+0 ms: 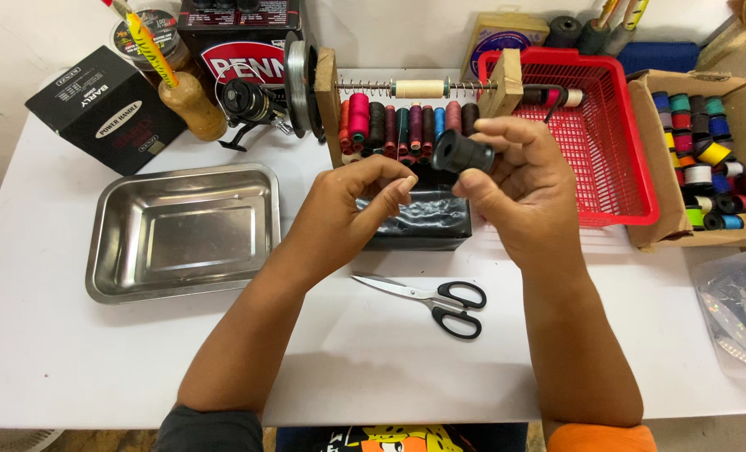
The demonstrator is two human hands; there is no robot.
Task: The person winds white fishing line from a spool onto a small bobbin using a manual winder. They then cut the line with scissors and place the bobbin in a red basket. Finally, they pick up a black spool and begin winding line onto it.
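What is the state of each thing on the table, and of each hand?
Black spool: held up in the right hand.
Left hand: fingers pinched together beside the spool.
Scissors: closed, lying flat.
Steel tray: empty.
Red basket: looks empty.
Cardboard box: open, filled with coloured spools.

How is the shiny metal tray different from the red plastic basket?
The shiny steel tray has solid, smooth walls, while the red plastic basket has walls full of little holes like a net. The tray lies to the left of the person's hands, the basket to their right. The tray looks shallow; the basket looks deeper. Both are rectangular, sit on the white table, and appear to hold nothing.
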